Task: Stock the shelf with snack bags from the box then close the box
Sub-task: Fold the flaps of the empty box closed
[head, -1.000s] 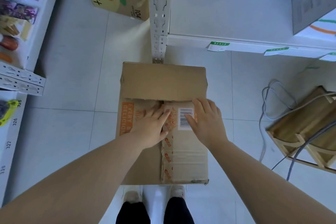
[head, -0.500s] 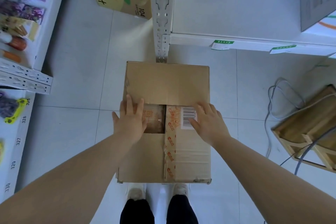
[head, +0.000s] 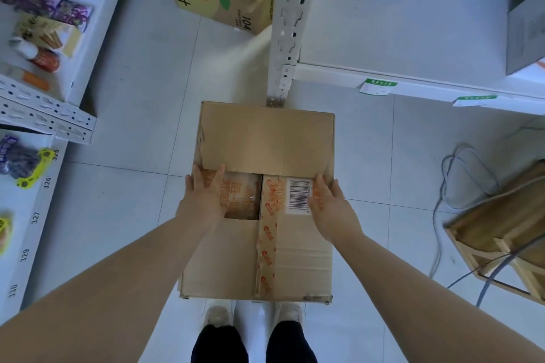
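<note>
Both hands point(head: 203, 200) point(head: 330, 206) rest flat atop the box point(head: 265, 141)

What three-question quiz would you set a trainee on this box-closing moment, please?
1. True or false: the cardboard box is fully closed.
2. Fill in: beside the left hand, a gap in the top shows a ___ inside.
3. The barcode label lies next to: A the left hand, B the right hand, C the shelf post.
Key: 1 false; 2 snack bag; 3 B.
</note>
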